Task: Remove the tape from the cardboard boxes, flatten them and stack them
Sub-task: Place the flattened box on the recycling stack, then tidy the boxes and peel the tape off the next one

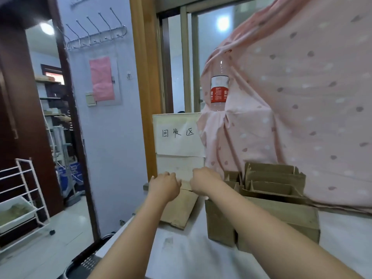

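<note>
Both arms reach out over the white table [191, 248] toward its far end. The left hand [164, 185] and the right hand [203, 182] lie side by side, backs up, fingers curled down over the far edge of a flattened cardboard piece [177, 210] — whether they pinch it or only press on it, I cannot tell, since the fingertips are hidden behind the knuckles. That cardboard lies flat on the table, its far edge against an upright white board [179, 150]. A paper sheet [178, 137] with handwritten characters is stuck to the board.

Just beside the right forearm stands an unflattened cardboard box [261, 220], brown and closed on top. Behind it, touching, sits an open carton [273, 182] with cardboard dividers standing upright inside.

Farther back, a clear plastic bottle [219, 87] with a red and white label stands upright, half wrapped by a pink dotted cloth [302, 97] — the cloth drapes down behind the boxes. To the left, a white wire rack [24, 194] stands on the floor, and a row of metal hooks [96, 35] hangs on the wall.
</note>
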A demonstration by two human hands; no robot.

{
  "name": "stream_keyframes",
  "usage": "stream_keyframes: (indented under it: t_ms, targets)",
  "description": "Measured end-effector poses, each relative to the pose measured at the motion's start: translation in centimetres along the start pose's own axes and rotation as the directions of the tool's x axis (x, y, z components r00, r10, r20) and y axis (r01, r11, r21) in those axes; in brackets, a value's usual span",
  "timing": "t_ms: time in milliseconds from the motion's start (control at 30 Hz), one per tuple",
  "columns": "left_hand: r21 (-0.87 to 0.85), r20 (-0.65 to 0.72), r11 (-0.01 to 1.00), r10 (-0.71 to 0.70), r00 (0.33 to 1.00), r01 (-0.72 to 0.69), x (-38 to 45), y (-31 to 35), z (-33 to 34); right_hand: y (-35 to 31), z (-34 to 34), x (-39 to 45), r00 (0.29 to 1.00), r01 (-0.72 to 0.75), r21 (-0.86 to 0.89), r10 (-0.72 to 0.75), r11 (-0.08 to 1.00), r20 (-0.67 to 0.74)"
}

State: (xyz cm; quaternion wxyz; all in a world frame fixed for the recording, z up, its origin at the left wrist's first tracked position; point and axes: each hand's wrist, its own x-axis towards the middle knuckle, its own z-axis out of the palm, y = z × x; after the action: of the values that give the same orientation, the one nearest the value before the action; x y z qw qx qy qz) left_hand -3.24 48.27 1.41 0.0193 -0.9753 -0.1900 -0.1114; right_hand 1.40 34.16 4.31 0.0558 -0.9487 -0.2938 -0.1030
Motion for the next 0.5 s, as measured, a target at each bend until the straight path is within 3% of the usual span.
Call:
stream_keyframes:
  t_ms: [500]
  targets:
    - [-0.007,-0.107,0.955,0.294,0.950,-0.297,-8.3,19.1,-2.1,17.1,-3.7,-13.9,0.989,-0.133,0.021,0.134,0.991,-0.057]
